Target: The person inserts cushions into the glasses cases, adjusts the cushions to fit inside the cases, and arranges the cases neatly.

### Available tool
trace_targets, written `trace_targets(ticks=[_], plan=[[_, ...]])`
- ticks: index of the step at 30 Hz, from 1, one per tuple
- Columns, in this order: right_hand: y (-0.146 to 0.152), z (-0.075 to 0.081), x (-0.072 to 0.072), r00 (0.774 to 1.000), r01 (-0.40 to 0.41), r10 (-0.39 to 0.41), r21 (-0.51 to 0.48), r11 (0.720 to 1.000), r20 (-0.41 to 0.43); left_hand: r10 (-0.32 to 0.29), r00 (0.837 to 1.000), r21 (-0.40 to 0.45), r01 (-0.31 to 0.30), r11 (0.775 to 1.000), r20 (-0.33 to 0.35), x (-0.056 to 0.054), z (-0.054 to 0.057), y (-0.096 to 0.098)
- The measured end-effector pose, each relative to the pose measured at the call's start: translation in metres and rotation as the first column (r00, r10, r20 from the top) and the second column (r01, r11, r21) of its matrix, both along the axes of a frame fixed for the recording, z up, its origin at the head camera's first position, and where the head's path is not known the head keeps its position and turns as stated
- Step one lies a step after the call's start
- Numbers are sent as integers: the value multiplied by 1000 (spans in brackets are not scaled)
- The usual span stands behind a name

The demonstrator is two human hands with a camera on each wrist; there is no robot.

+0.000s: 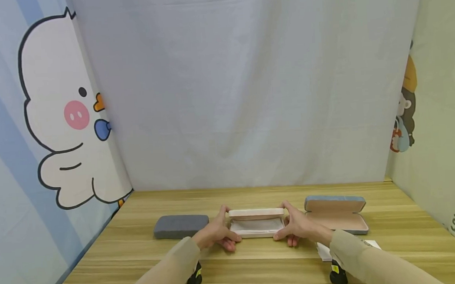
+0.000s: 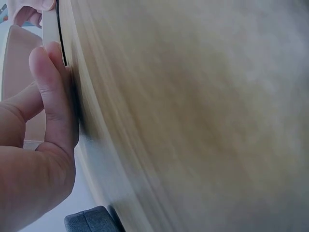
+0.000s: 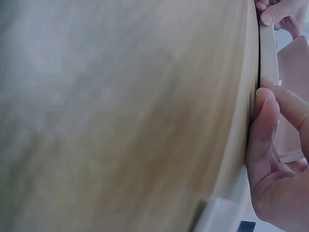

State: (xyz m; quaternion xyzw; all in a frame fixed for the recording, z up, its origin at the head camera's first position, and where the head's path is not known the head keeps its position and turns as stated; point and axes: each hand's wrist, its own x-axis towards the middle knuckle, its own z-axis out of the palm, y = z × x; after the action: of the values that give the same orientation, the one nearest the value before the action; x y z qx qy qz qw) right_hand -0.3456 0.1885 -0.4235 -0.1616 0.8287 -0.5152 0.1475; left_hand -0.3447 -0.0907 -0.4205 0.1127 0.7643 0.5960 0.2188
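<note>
A white glasses case (image 1: pixel 258 235) stands with its lid raised at the middle of the table, between both hands. A pale cloth-like sheet (image 1: pixel 257 225) lies inside its base. At the left end my left hand (image 1: pixel 217 232) grips the case, thumb at the front edge and index finger up at the lid. My right hand (image 1: pixel 298 226) holds the right end in the same way. In the left wrist view the left hand's fingers (image 2: pixel 55 96) reach along the case's front edge by the tabletop. The pinkish lid lining (image 3: pixel 292 92) shows in the right wrist view.
Left of the hands lies a closed dark grey glasses case (image 1: pixel 181 226). To the right, a blue glasses case (image 1: pixel 334 204) stands with its lid up and a pinkish lining. White sheets (image 1: pixel 324 252) lie partly under the right forearm. A grey curtain (image 1: pixel 247 88) hangs behind the wooden table (image 1: pixel 255 270).
</note>
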Motion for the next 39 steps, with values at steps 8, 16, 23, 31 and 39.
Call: trace_targets(ticks=[8, 16, 23, 31, 39], plan=[[0, -1, 1, 999, -20, 20, -8, 1000, -25, -9, 1000, 6, 9, 1000, -23, 0, -1, 0], [0, -1, 3, 1000, -18, 18, 0, 1000, -24, -8, 999, -12, 8, 1000, -47, 1, -2, 1], [0, 1, 3, 999, -23, 23, 10, 1000, -30, -10, 998, -32, 8, 999, -64, 2, 0, 1], [2, -1, 3, 998, -11, 13, 34, 999, -68, -13, 992, -86, 3, 996, -122, 2, 2, 6], [3, 7, 8, 996, -11, 18, 85, 996, -88, 19, 981, -218, -62, 974, -195, 6, 7, 9]])
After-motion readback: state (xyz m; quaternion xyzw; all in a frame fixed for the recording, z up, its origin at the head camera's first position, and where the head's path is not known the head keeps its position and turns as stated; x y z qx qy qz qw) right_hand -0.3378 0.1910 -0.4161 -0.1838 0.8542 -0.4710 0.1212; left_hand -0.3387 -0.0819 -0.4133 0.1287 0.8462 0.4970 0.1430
